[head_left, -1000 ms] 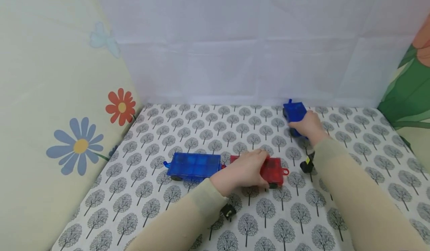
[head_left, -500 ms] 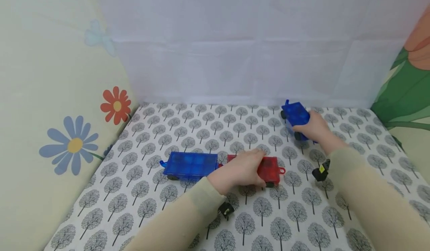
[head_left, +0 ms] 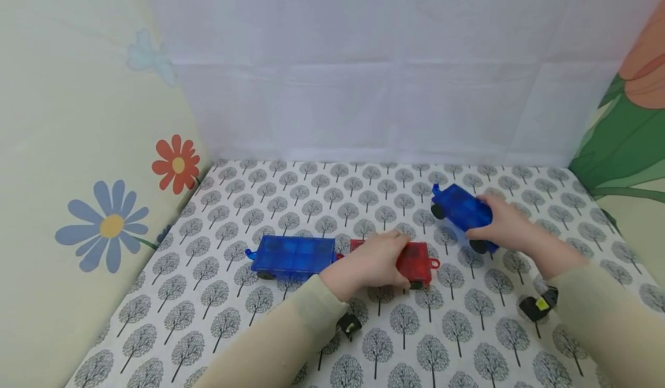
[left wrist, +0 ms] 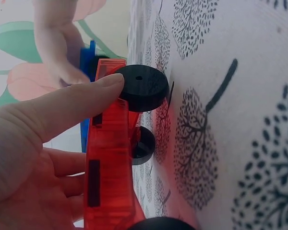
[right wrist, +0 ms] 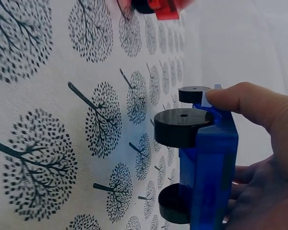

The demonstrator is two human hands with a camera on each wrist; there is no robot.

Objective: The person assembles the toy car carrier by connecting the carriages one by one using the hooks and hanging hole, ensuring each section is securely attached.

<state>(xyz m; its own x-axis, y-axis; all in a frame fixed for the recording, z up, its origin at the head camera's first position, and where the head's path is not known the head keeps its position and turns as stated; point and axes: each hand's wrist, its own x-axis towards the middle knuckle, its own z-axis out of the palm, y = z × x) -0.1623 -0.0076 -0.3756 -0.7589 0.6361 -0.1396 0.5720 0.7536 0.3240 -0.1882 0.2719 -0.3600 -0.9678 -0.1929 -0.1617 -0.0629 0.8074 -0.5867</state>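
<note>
My left hand grips a red toy wagon on the tree-print cloth, thumb by a black wheel and fingers along the far side. A blue toy wagon stands just left of the red one, its right end close to the red end loop; my hand partly hides that spot. Farther right, my right hand holds a second blue toy wagon by its near end, thumb on one side. This wagon lies aslant, its hook pointing back left, and its wheels seem off the cloth in the right wrist view.
The tree-print cloth covers the tabletop. A white cloth hangs along the back, and flower-printed panels stand at both sides. A small loop sticks out from the red wagon's right end.
My right hand has brought its blue wagon nearer to me and slightly right, turning it more aslant. The left hand still holds the red wagon in place.
</note>
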